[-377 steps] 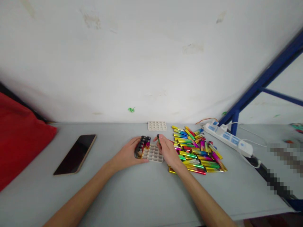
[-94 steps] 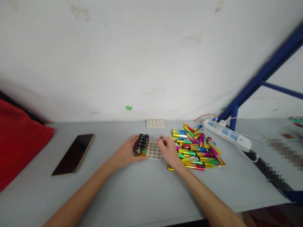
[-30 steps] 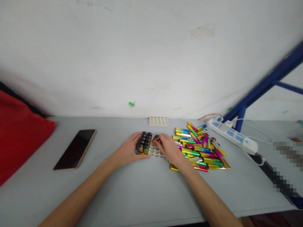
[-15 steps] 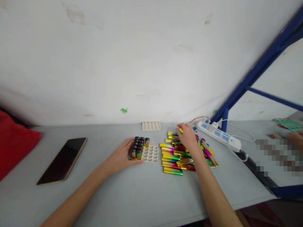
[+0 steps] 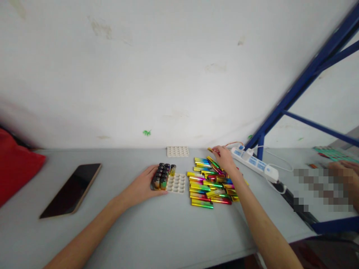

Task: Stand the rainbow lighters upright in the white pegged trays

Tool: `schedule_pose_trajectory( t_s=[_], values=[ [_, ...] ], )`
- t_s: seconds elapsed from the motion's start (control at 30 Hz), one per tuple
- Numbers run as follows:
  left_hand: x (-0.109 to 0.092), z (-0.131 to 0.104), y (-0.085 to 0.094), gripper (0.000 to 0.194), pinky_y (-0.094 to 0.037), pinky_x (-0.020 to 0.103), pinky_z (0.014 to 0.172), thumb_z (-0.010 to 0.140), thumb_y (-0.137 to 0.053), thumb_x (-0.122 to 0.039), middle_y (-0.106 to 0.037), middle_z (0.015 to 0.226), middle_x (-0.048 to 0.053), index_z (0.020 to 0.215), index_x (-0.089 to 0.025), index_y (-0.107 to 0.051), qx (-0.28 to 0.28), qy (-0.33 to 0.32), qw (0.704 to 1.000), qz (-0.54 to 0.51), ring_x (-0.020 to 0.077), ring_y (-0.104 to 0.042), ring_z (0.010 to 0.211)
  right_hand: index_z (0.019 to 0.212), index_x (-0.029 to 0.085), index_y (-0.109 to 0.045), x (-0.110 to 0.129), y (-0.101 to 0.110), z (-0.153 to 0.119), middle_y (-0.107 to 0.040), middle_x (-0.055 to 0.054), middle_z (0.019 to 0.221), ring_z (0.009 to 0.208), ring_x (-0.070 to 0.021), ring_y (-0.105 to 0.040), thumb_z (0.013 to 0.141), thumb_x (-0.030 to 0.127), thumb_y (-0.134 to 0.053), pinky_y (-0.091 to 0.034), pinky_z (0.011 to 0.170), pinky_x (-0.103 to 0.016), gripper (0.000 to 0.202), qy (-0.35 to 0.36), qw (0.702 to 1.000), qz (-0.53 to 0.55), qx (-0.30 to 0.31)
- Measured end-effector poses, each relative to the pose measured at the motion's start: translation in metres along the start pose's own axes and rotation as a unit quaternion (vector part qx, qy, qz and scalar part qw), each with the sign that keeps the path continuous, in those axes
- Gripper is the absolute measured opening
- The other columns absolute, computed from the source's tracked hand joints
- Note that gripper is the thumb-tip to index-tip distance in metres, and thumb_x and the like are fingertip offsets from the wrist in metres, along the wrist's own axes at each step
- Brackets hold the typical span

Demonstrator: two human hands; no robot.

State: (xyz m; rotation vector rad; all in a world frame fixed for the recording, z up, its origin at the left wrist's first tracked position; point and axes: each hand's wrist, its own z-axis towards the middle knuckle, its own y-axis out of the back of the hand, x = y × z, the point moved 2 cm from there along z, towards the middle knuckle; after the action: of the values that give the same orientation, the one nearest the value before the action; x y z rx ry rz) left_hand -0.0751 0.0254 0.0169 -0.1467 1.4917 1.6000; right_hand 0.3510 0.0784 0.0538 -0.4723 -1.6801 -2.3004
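Observation:
A cream tray [image 5: 177, 184] with round holes lies on the grey table [image 5: 168, 228]. Several lighters [image 5: 163, 174] stand upright in its left columns, black caps up. My left hand [image 5: 143, 185] rests against the tray's left side, touching those lighters. A heap of shiny multicoloured lighters [image 5: 209, 182] lies to the right of the tray. My right hand [image 5: 224, 158] reaches over the far end of the heap, its fingertips pinching one lighter [image 5: 211, 150] at the back edge.
A second cream tray [image 5: 177, 151] lies near the wall. A dark phone [image 5: 71, 189] sits at left, beside red cloth [image 5: 17, 168]. A white power strip [image 5: 254, 162] with cables runs at right by a blue frame [image 5: 283, 112]. Another person's hand [image 5: 343, 170] shows at far right.
My right hand has left the tray, where it set a lighter, and moved right and back to the far end of the heap. The left hand stays on the tray.

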Motion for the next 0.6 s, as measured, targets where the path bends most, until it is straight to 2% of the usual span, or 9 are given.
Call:
schedule_pose_trajectory(
  t_s=[0.07, 0.13, 0.17, 0.23, 0.3, 0.33, 0.43, 0.6],
  values=[
    [-0.001, 0.000, 0.001, 0.084, -0.055, 0.065, 0.134, 0.077, -0.101, -0.061, -0.076, 0.159, 0.018, 0.149, -0.026, -0.075, 0.005, -0.002, 1.000, -0.003, 0.0468, -0.073, 0.149, 0.126, 0.015, -0.081, 0.007, 0.001, -0.003, -0.084, -0.020, 0.123, 0.105, -0.0291, -0.079, 0.114, 0.039, -0.062, -0.061, 0.101, -0.044, 0.033, 0.004, 0.996, 0.076, -0.040],
    [-0.003, 0.000, 0.001, 0.084, -0.054, 0.067, 0.134, 0.078, -0.101, -0.060, -0.076, 0.159, 0.018, 0.150, -0.026, -0.075, 0.010, 0.001, 1.000, -0.006, 0.0459, -0.072, 0.149, 0.121, 0.017, -0.081, 0.020, -0.003, -0.009, -0.082, -0.015, 0.115, 0.092, -0.0260, -0.076, 0.109, 0.057, -0.067, -0.063, 0.091, -0.043, 0.044, -0.003, 0.972, 0.228, -0.063],
    [-0.003, 0.000, 0.002, 0.084, -0.054, 0.067, 0.134, 0.078, -0.101, -0.059, -0.076, 0.159, 0.019, 0.150, -0.026, -0.074, 0.012, 0.003, 1.000, -0.006, 0.0454, -0.072, 0.149, 0.117, 0.019, -0.081, 0.028, -0.007, -0.013, -0.081, -0.011, 0.110, 0.086, -0.0241, -0.073, 0.104, 0.065, -0.073, -0.062, 0.086, -0.041, 0.049, -0.014, 0.945, 0.322, -0.061],
    [-0.005, 0.000, 0.002, 0.084, -0.053, 0.067, 0.135, 0.079, -0.102, -0.058, -0.075, 0.158, 0.019, 0.151, -0.025, -0.074, 0.017, 0.005, 1.000, -0.008, 0.0444, -0.072, 0.150, 0.109, 0.021, -0.081, 0.047, -0.016, -0.023, -0.079, -0.005, 0.101, 0.082, -0.0203, -0.069, 0.091, 0.074, -0.085, -0.060, 0.080, -0.037, 0.056, -0.046, 0.872, 0.487, -0.024],
    [-0.005, -0.001, 0.002, 0.084, -0.052, 0.065, 0.136, 0.080, -0.101, -0.058, -0.075, 0.159, 0.018, 0.152, -0.026, -0.073, 0.022, 0.004, 1.000, -0.014, 0.0433, -0.071, 0.151, 0.108, 0.023, -0.083, 0.067, -0.023, -0.034, -0.079, -0.002, 0.100, 0.084, -0.0179, -0.069, 0.077, 0.071, -0.099, -0.059, 0.079, -0.033, 0.060, -0.083, 0.806, 0.586, 0.019],
    [-0.005, -0.001, 0.002, 0.084, -0.052, 0.065, 0.136, 0.081, -0.101, -0.059, -0.074, 0.159, 0.018, 0.153, -0.026, -0.072, 0.024, 0.005, 1.000, -0.017, 0.0429, -0.070, 0.151, 0.109, 0.023, -0.084, 0.076, -0.026, -0.039, -0.080, -0.001, 0.101, 0.086, -0.0173, -0.070, 0.072, 0.067, -0.104, -0.059, 0.080, -0.031, 0.061, -0.099, 0.783, 0.614, 0.034],
    [-0.005, -0.002, 0.002, 0.085, -0.051, 0.067, 0.137, 0.082, -0.101, -0.058, -0.073, 0.160, 0.019, 0.154, -0.024, -0.071, 0.027, 0.007, 0.999, -0.020, 0.0432, -0.070, 0.151, 0.107, 0.025, -0.087, 0.095, -0.028, -0.051, -0.081, 0.000, 0.099, 0.094, -0.0186, -0.074, 0.063, 0.057, -0.113, -0.062, 0.083, -0.031, 0.060, -0.124, 0.741, 0.657, 0.060],
    [-0.007, -0.003, 0.003, 0.082, -0.052, 0.068, 0.136, 0.083, -0.102, -0.054, -0.073, 0.160, 0.019, 0.153, -0.023, -0.072, 0.031, 0.004, 0.999, -0.019, 0.0449, -0.070, 0.151, 0.096, 0.024, -0.088, 0.110, -0.034, -0.063, -0.087, -0.003, 0.105, 0.100, -0.0198, -0.079, 0.062, 0.048, -0.116, -0.067, 0.092, -0.032, 0.050, -0.147, 0.682, 0.711, 0.086]
  ],
)
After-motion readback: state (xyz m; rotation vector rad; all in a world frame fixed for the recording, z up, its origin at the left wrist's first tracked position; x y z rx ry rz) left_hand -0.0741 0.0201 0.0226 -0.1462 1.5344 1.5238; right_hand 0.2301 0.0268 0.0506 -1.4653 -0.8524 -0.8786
